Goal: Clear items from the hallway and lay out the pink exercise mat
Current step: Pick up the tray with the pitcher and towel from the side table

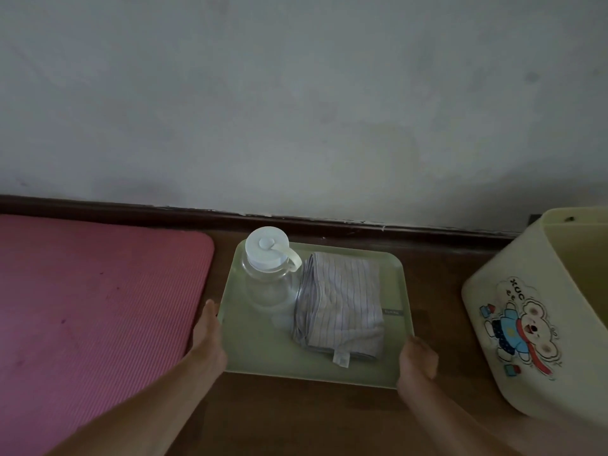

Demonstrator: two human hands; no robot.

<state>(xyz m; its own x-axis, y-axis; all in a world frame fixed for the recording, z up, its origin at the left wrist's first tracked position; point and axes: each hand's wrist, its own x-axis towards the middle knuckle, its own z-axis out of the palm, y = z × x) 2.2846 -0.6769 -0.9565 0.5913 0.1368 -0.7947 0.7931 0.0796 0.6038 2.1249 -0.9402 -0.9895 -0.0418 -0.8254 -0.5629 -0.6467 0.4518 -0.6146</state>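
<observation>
A pale green tray (pixel 263 353) lies on the brown wooden floor near the wall. A clear bottle (pixel 268 278) with a white lid stands upright on its back left part. Beside the bottle lies a folded striped grey cloth (pixel 342 307). My left hand (pixel 207 337) grips the tray's left edge. My right hand (pixel 418 360) grips its front right corner. The pink exercise mat (pixel 92 311) lies flat on the floor to the left of the tray, its corner close to my left hand.
A cream plastic bin (pixel 539 324) with a cartoon bear print stands tilted at the right. A dark skirting board (pixel 329 222) runs along the grey wall behind the tray. Bare floor shows between the tray and the bin.
</observation>
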